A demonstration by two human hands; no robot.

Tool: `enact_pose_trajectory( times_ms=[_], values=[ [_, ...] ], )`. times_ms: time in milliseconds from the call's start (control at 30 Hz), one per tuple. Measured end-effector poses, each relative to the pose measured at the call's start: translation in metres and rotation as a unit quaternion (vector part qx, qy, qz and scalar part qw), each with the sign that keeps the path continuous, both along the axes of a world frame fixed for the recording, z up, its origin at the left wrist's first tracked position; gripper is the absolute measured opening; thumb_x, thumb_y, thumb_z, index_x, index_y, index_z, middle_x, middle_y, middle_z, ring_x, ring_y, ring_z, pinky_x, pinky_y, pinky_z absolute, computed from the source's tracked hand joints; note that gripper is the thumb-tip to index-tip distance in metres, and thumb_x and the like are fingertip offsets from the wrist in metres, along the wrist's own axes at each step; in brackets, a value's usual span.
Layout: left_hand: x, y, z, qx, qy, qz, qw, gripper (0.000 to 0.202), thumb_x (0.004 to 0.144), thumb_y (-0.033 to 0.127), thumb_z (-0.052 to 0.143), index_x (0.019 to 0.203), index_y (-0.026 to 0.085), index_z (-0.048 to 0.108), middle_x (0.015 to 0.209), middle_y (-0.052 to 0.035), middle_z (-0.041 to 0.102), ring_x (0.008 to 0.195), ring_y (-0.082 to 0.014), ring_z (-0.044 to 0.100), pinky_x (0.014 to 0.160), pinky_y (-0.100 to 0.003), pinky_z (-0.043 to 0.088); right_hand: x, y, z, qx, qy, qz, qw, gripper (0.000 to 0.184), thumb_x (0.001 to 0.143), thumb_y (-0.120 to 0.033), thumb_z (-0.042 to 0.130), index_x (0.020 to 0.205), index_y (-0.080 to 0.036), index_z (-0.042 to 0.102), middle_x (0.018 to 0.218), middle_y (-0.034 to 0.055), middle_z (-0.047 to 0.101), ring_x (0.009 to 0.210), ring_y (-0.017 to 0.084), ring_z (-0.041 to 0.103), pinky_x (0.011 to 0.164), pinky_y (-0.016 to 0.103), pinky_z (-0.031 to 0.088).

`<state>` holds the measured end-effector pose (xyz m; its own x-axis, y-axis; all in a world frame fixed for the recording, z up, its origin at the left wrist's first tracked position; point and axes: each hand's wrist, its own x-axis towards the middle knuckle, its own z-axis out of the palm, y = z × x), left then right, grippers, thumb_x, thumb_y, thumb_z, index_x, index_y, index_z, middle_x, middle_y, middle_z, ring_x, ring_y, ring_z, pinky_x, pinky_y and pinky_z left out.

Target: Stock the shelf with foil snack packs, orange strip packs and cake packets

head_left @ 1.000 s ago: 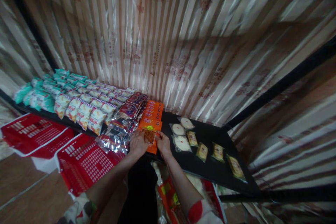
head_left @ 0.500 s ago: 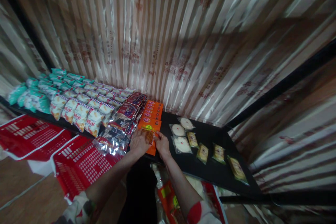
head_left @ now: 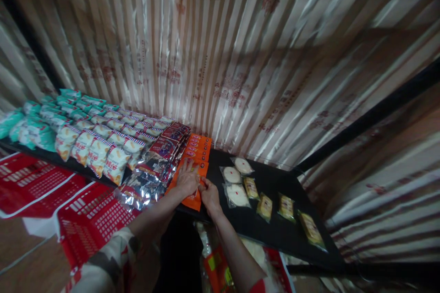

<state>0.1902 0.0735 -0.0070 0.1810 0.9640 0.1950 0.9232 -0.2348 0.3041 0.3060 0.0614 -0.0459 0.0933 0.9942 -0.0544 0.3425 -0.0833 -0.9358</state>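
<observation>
My left hand (head_left: 187, 178) lies flat, fingers spread, on top of the front orange packet (head_left: 191, 200) in a row of orange packets (head_left: 198, 145) on a black shelf (head_left: 271, 226). My right hand (head_left: 209, 193) is at that packet's right edge with its fingers curled against it. Silver and dark red foil packs (head_left: 151, 169) lie just left of the orange row. Clear packets with round white cakes (head_left: 233, 183) lie just right of my right hand.
Rows of white-and-red snack bags (head_left: 99, 146) and teal bags (head_left: 51, 112) fill the shelf's left part. Small yellow packets (head_left: 285, 206) sit at the right. Red perforated baskets (head_left: 89, 219) stand below left. A striped shiny curtain (head_left: 220, 55) backs the shelf. More packets (head_left: 220, 270) lie below.
My left hand has slid forward onto the orange packet, now covering most of it. The view has shifted slightly right and my arms reach further in.
</observation>
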Motion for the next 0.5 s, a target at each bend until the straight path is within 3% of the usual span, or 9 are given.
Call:
enact_pose_trajectory(
  times_ms=[100, 233, 500],
  values=[
    [0.002, 0.009, -0.005, -0.018, -0.008, 0.021, 1.0, 0.046, 0.086, 0.03, 0.039, 0.131, 0.021, 0.043, 0.142, -0.0091, 0.034, 0.133, -0.0304, 0.02, 0.105, -0.048, 0.025, 0.001, 0.002, 0.0, 0.011, -0.004, 0.01, 1.0, 0.04, 0.069, -0.026, 0.052, 0.106, -0.013, 0.063, 0.097, 0.0084, 0.069, 0.076, 0.019, 0.065, 0.073, 0.03, 0.051],
    [0.003, 0.015, -0.01, -0.025, 0.002, 0.024, 0.999, 0.044, 0.087, 0.031, 0.037, 0.129, 0.02, 0.045, 0.14, -0.0092, 0.037, 0.132, -0.0286, 0.023, 0.106, -0.045, 0.023, 0.003, 0.004, 0.0, 0.017, -0.006, 0.009, 1.0, 0.04, 0.069, -0.027, 0.053, 0.105, -0.014, 0.064, 0.098, 0.0084, 0.069, 0.079, 0.019, 0.064, 0.074, 0.03, 0.05],
    [0.003, 0.015, -0.012, -0.008, -0.006, 0.031, 0.999, 0.045, 0.086, 0.033, 0.038, 0.13, 0.021, 0.044, 0.139, -0.0067, 0.04, 0.132, -0.0275, 0.025, 0.108, -0.046, 0.021, 0.001, 0.001, 0.009, 0.016, -0.04, 0.014, 0.999, 0.041, 0.071, -0.027, 0.051, 0.108, -0.013, 0.062, 0.081, 0.0038, 0.069, 0.055, 0.013, 0.056, 0.06, 0.026, 0.049]
  ],
)
